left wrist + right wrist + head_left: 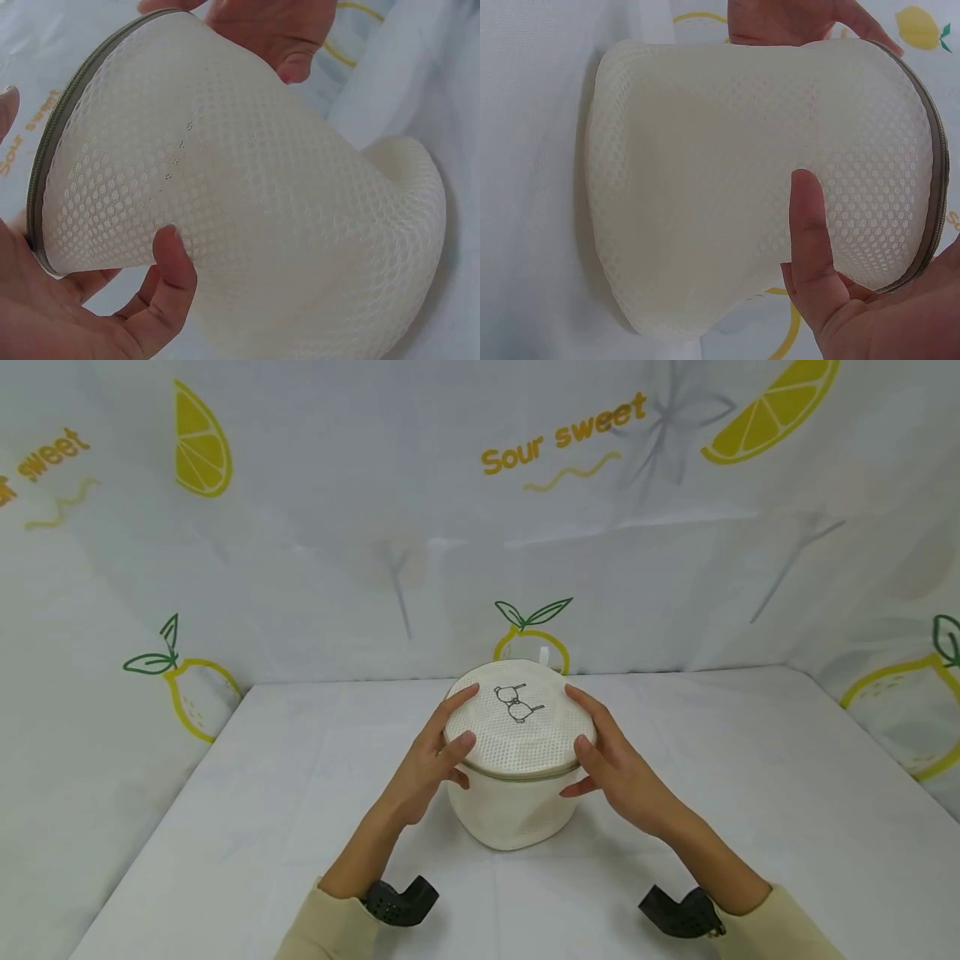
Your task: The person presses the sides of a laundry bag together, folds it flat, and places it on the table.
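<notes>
A round, cream mesh laundry bag [516, 814] stands upright on the table, its flat lid tilted toward me. A black outline of an animal [517, 703] decorates the lid. My left hand [429, 770] holds the bag's upper side at the left, thumb over the lid's rim and lower fingers against the mesh wall. From the right, my right hand [624, 768] grips it in the same way. Both wrist views show the honeycomb mesh wall sagging in soft folds. A brown-green zip [45, 150] runs round the top edge. The bag's inside is hidden.
A white cloth covers the table [300, 793]. Behind it hangs a white curtain [322, 568] printed with lemons and lettering, close to the table's back edge. Black wrist devices [401, 902] sit at both cuffs.
</notes>
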Available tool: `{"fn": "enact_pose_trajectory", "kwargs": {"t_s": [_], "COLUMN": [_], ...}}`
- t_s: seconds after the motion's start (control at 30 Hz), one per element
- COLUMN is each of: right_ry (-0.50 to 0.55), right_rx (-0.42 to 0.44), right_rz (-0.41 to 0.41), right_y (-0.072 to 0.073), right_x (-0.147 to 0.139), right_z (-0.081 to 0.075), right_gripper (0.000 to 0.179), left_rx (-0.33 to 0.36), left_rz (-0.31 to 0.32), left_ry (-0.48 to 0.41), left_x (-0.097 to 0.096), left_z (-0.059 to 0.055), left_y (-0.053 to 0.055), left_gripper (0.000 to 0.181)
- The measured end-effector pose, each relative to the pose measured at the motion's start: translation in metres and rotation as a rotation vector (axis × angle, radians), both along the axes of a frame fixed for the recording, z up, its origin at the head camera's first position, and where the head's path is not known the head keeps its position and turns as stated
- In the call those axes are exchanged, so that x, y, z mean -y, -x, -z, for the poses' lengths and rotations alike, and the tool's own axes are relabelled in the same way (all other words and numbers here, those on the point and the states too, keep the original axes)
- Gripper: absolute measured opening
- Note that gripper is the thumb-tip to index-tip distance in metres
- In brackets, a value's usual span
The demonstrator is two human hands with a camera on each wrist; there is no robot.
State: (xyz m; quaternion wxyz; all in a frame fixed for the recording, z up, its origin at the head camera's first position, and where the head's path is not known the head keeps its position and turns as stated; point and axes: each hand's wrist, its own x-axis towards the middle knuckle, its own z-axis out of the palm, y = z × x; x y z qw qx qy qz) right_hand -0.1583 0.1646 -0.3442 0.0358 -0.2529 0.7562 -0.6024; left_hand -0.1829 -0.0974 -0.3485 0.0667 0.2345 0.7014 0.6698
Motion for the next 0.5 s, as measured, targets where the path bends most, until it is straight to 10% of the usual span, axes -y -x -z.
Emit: {"fn": "enact_pose_trajectory", "kwargs": {"t_s": [0.5], "right_ry": [0.023], "right_rx": [0.007], "right_rz": [0.007], "right_y": [-0.0016], "right_x": [0.0027], "right_z": [0.003], "right_gripper": [0.054], "left_rx": [0.059], "left_rz": [0.091], "left_ry": [-0.109], "left_x": [-0.0031], "left_z": [0.0038], "left_y": [-0.001], "left_gripper": [0.075]}}
